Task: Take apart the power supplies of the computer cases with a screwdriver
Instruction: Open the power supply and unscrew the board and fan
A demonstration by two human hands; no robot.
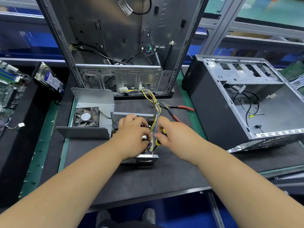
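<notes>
- the opened power supply [139, 159] is sitting mid-mat, near the mat's [148, 178] front edge.
- the left hand [131, 139] is reaching inside it, fingers curled among the parts; what they are gripping, i cannot tell.
- the right hand [171, 134] is gripping the screwdriver [158, 141], tip pointing into the near corner.
- its lid [92, 112] is lying just beside on the left; the pliers [174, 109] are lying behind on the right.

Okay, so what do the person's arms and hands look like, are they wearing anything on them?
Both arms are bare as far up as the picture shows: no sleeves in view. The left hand and right hand have no gloves, and no rings, watch or wristband can be seen. No markings show on either forearm.
</notes>
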